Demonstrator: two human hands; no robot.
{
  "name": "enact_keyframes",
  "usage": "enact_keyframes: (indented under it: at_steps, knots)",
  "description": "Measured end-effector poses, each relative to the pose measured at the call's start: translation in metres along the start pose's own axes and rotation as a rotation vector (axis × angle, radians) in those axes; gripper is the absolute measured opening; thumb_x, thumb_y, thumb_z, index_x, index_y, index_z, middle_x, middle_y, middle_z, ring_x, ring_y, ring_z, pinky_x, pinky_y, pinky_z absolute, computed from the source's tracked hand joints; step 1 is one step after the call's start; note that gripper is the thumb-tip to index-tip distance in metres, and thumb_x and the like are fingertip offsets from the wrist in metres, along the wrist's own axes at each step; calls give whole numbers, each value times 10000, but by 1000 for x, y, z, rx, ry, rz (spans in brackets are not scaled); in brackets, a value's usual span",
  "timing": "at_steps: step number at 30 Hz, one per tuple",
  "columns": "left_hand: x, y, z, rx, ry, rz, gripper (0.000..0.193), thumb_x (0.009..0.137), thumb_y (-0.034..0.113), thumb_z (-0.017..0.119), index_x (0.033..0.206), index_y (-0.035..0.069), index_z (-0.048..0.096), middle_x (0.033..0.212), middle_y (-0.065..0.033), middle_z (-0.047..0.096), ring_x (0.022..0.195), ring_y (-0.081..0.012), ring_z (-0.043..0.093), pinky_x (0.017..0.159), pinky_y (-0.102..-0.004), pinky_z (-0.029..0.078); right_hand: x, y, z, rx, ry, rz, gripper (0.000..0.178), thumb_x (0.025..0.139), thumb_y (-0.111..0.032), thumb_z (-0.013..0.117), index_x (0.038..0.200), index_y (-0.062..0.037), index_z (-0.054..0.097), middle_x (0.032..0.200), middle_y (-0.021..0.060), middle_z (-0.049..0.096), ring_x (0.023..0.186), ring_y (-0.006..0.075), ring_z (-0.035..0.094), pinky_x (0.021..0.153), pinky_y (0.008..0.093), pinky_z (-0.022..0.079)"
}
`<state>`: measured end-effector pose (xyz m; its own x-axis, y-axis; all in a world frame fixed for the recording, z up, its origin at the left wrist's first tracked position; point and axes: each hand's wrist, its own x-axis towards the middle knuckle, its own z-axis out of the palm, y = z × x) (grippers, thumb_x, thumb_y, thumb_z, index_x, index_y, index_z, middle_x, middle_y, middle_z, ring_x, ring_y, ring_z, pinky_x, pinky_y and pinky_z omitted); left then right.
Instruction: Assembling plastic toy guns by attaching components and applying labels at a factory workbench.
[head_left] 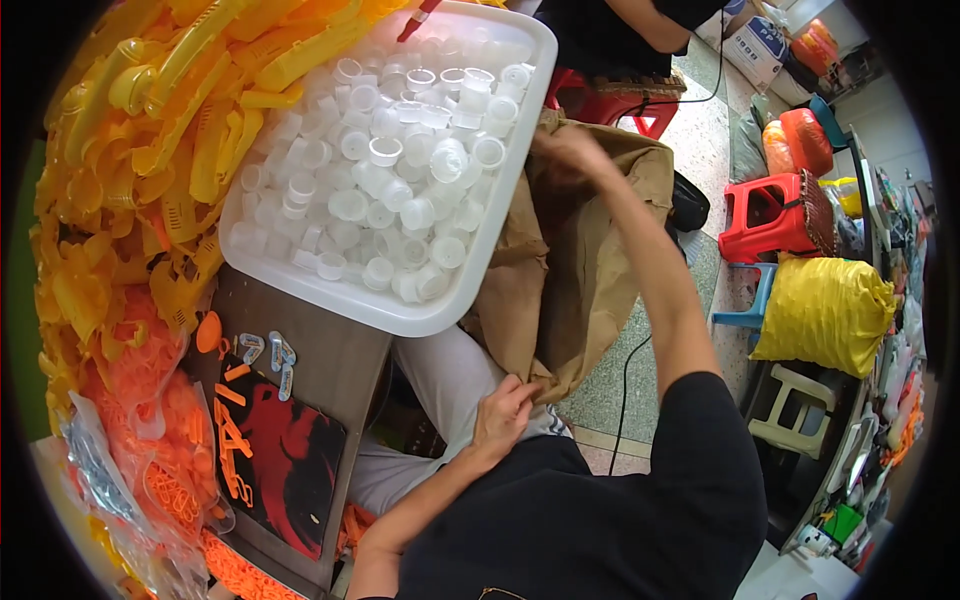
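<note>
A large brown paper sack (600,290) stands over my lap with its mouth facing up, its inside partly in shadow. The near edge of the sack is pinched in my left hand (502,412), fingers closed on the paper. At the far rim is my right hand (575,155), smeared by motion, its fingers not clear enough to read. Left of the sack, a white plastic tub (400,320) holds many small translucent cups (390,180), heaped loosely. Part of the tub's right side borders the sack.
Yellow plastic parts (150,130) pile up at the far left, with bags of orange pieces (150,400) below. A black and red mat (290,470) carries orange parts. A red stool (775,215) and yellow sack (825,315) stand right. Another person's arm (650,20) shows at the top.
</note>
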<state>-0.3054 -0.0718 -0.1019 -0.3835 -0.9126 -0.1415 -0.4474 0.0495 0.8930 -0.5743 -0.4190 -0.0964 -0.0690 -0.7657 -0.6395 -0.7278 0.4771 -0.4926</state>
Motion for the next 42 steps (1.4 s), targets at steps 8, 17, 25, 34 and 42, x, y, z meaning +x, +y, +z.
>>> enact_keyframes:
  at_steps: [8, 17, 25, 34, 42]
  knots:
    - [8, 2, 6, -19, -164, 149, 308, 845, -30, 646, 1124, 74, 724, 883, -115, 590, 732, -342, 640, 658, -398, 520, 220, 80, 174, 303, 970, 416, 762, 870, -309, 670, 1494, 6, 367, 1431, 288, 491, 1218, 428, 597, 932, 528, 546]
    - [10, 22, -20, -133, 13, 135, 321, 825, -58, 644, 1117, 56, 716, 889, -120, 598, 737, -315, 642, 654, -380, 510, 55, 48, 13, 424, 937, -411, 430, 839, -377, 678, 926, 40, 734, 962, 272, 717, 936, 364, 698, 843, 448, 509]
    - [20, 33, -37, -125, 102, 150, 274, 840, -41, 640, 1092, 25, 723, 869, -113, 617, 724, -239, 636, 657, -329, 498, 0, -3, -76, 531, 1150, -426, 498, 937, -422, 585, 805, 35, 734, 765, 191, 723, 717, 300, 692, 680, 447, 499]
    - [32, -2, -60, -196, 298, -72, 220, 911, 12, 654, 1109, -9, 746, 795, -49, 577, 708, -109, 541, 640, -246, 428, -85, 68, -19, -654, 1161, -85, 948, 836, -556, 737, 1545, -71, 337, 1541, 236, 385, 1306, 416, 493, 1007, 612, 422]
    - [28, 17, -50, -189, 283, -31, 224, 905, 7, 655, 1107, 6, 751, 785, -39, 573, 705, -106, 545, 640, -247, 434, -32, 226, -66, -175, 675, 276, 652, 830, -478, 739, 1296, -38, 621, 1236, 254, 669, 1151, 397, 655, 988, 494, 509]
